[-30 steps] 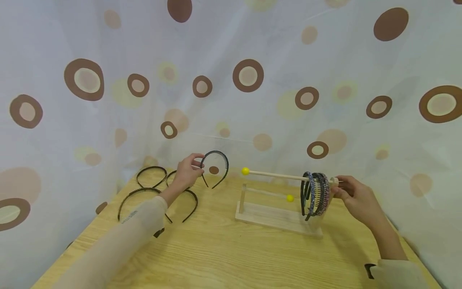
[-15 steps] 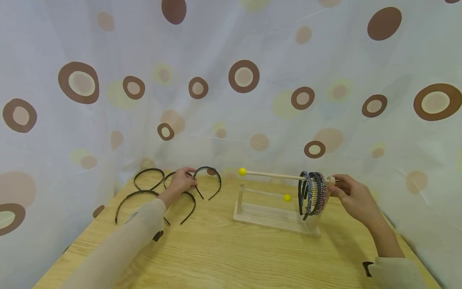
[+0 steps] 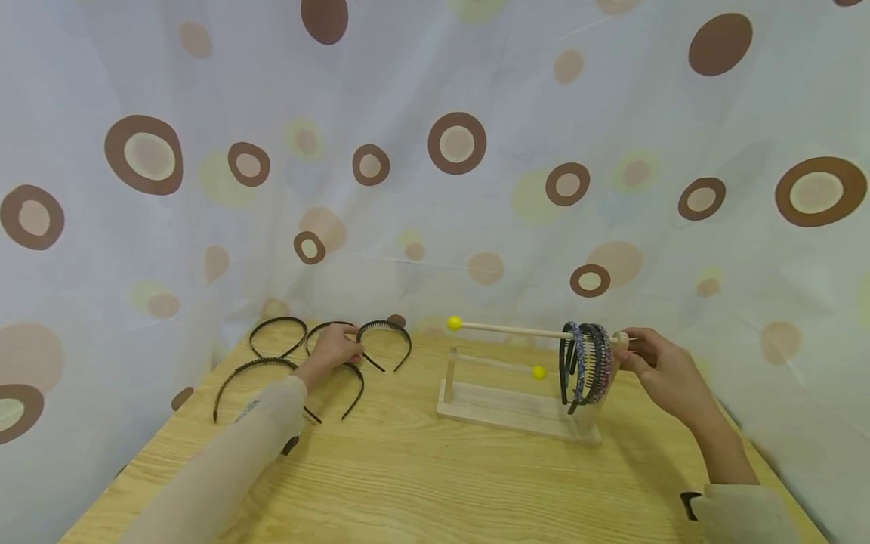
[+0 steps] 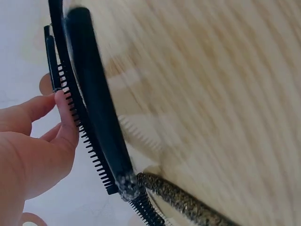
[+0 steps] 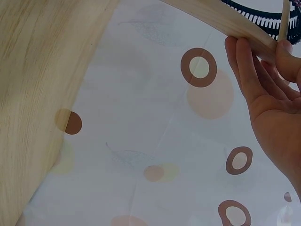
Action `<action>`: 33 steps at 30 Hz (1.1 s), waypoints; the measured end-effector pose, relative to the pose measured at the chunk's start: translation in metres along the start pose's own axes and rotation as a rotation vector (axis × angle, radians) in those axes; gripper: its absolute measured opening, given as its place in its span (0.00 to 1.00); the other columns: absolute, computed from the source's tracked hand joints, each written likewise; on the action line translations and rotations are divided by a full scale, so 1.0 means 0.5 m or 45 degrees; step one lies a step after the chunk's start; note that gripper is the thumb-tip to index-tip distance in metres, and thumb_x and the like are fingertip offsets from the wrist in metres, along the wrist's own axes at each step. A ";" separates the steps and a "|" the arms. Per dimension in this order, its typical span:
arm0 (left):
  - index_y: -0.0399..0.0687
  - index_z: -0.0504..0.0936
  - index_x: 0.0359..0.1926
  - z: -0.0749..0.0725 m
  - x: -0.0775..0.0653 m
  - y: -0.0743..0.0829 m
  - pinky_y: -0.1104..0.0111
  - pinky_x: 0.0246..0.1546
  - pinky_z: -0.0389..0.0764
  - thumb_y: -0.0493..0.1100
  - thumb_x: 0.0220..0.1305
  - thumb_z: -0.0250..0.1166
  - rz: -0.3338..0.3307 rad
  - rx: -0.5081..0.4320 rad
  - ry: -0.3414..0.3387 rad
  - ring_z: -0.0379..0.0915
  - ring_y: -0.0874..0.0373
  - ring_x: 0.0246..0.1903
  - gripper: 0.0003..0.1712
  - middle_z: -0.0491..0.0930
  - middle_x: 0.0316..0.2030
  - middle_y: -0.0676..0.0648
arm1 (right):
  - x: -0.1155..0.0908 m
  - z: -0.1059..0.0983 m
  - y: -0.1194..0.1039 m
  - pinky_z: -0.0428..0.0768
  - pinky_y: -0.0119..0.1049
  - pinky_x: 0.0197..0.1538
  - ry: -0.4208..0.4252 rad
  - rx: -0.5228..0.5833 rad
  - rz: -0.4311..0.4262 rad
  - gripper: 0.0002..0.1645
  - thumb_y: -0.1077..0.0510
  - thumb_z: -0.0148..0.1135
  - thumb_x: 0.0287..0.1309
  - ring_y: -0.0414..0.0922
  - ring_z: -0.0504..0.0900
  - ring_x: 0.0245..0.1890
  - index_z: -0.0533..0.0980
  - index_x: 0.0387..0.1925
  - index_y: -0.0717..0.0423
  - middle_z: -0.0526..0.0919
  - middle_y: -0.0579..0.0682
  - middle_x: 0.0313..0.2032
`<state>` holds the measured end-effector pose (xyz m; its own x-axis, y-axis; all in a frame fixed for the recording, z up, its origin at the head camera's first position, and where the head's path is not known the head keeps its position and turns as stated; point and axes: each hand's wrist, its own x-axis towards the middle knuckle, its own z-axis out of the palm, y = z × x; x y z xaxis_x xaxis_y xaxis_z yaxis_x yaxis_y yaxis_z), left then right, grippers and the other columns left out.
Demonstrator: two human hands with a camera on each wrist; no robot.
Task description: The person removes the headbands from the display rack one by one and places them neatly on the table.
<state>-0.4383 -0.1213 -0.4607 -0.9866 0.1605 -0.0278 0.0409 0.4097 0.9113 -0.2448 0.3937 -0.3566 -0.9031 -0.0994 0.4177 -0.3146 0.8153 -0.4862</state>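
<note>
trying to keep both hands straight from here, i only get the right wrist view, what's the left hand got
Observer: In the head view, the left hand holds a black toothed headband by one side.
Operator: got it, is that the only one over there
Observer: No, other black headbands are on the table, to the left of the wooden stand.
Operator: ok and what's at the stand's far end
Observer: Its upper rod ends in a yellow ball, at the end away from the right hand.
</note>
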 end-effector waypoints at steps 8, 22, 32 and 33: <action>0.25 0.67 0.70 0.000 0.012 0.000 0.67 0.28 0.82 0.30 0.67 0.61 0.091 0.274 -0.051 0.85 0.50 0.29 0.31 0.86 0.31 0.40 | -0.001 -0.003 0.001 0.80 0.63 0.47 -0.005 -0.002 0.013 0.28 0.55 0.54 0.77 0.65 0.83 0.48 0.66 0.69 0.68 0.80 0.70 0.53; 0.26 0.66 0.70 0.001 0.011 0.026 0.67 0.27 0.77 0.32 0.66 0.60 0.060 0.504 -0.090 0.80 0.53 0.23 0.32 0.84 0.28 0.40 | 0.002 -0.003 0.000 0.80 0.63 0.49 -0.028 0.017 0.033 0.31 0.51 0.54 0.78 0.64 0.83 0.50 0.65 0.70 0.68 0.80 0.69 0.54; 0.28 0.70 0.68 -0.004 -0.008 0.046 0.63 0.28 0.82 0.35 0.70 0.59 0.150 0.439 -0.068 0.82 0.47 0.32 0.27 0.82 0.44 0.35 | 0.001 -0.006 0.000 0.80 0.63 0.48 -0.032 0.022 0.041 0.31 0.51 0.54 0.77 0.63 0.84 0.48 0.65 0.70 0.68 0.81 0.68 0.54; 0.29 0.71 0.68 -0.003 -0.013 0.049 0.63 0.28 0.82 0.35 0.71 0.60 0.188 0.425 -0.066 0.82 0.46 0.34 0.27 0.82 0.45 0.36 | 0.002 -0.007 -0.001 0.80 0.63 0.48 -0.031 0.018 0.038 0.31 0.51 0.54 0.77 0.63 0.84 0.48 0.65 0.70 0.68 0.81 0.68 0.54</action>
<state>-0.4310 -0.1136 -0.4374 -0.9572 0.2819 0.0653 0.2401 0.6478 0.7229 -0.2447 0.3952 -0.3532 -0.9190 -0.0893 0.3841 -0.2915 0.8099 -0.5091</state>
